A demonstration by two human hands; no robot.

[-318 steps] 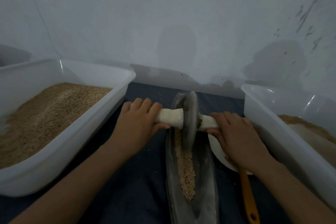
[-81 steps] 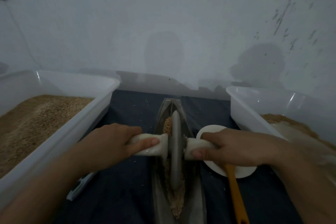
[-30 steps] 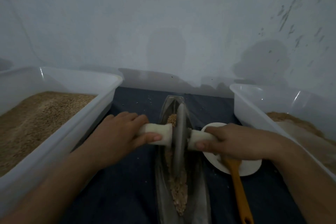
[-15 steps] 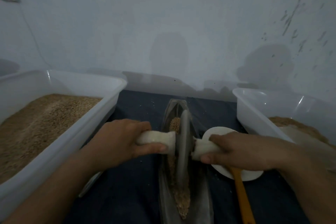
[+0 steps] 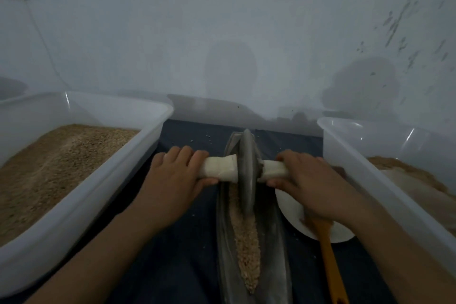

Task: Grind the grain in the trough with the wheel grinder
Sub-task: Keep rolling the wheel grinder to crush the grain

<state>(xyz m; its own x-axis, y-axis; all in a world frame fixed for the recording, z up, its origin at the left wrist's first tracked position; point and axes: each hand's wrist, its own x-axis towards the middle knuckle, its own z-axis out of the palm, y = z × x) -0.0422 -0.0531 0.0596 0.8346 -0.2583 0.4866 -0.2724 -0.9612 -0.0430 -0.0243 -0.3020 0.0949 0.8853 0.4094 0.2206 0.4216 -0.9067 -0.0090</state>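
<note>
a person works a wheel grinder [image 5: 247, 170] at the far end of a narrow metal trough [image 5: 274, 254] set on dark cloth, where a ribbon of grain [image 5: 246, 242] lies along the groove from just under the wheel down toward the near tip. the left hand [image 5: 176, 180] is wrapped over the pale left handle [image 5: 218, 170], fingers curled across its top and thumb beneath; the right hand [image 5: 307, 181] clasps the right handle [image 5: 272, 169] the same way, so both are closed firmly on the axle with no slack showing. the stroke looks best served by even downward pressure from both hands, keeping the disc upright in the groove and drawing it back the full length of the grain so that the kernels near the tip are crushed too; a tilt to either side would likely ride up the trough wall and scatter grain. a large white tub of whole grain [image 5: 81, 195] stands to the left, a second tub [image 5: 370, 180] to the right, and a white dish [image 5: 293, 215] with an orange-handled utensil [image 5: 329, 261] lies beside the trough.
</note>
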